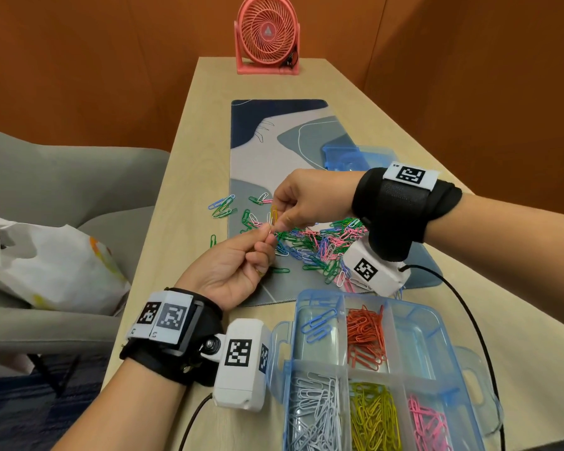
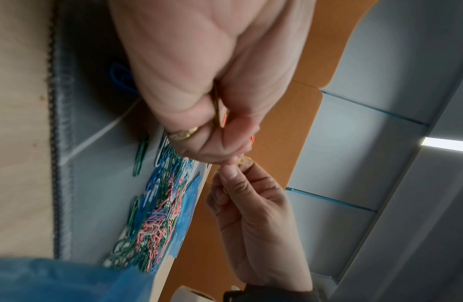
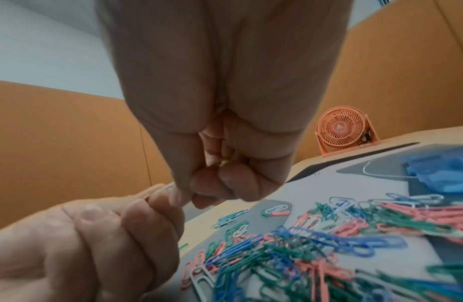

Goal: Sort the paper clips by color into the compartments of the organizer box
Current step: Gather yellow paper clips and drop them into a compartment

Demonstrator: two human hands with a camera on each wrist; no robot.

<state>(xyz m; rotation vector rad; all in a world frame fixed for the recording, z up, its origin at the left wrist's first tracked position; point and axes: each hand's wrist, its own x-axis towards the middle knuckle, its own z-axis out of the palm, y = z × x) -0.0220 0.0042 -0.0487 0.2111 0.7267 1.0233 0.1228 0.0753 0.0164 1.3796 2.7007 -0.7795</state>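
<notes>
Both hands meet above the mat's left part. My right hand (image 1: 282, 216) pinches a yellow paper clip (image 1: 273, 211) that stands upright. Just below it, my left hand (image 1: 267, 234) pinches a white paper clip (image 3: 169, 187) against the yellow one. In the left wrist view, more clips (image 2: 218, 114), one yellow and one red, are tucked in the left hand (image 2: 199, 85). A mixed pile of clips (image 1: 323, 247) lies on the mat under the right wrist. The clear blue organizer box (image 1: 450, 336) sits at the near right, with blue, red, white, yellow and pink clips in separate compartments.
A grey-blue desk mat (image 1: 274, 141) covers the table's middle. The blue lid (image 1: 355, 156) lies behind the right hand. A pink fan (image 1: 267, 34) stands at the far end. A few stray clips (image 1: 223, 205) lie left of the pile. A plastic bag (image 1: 46, 265) rests on the grey chair.
</notes>
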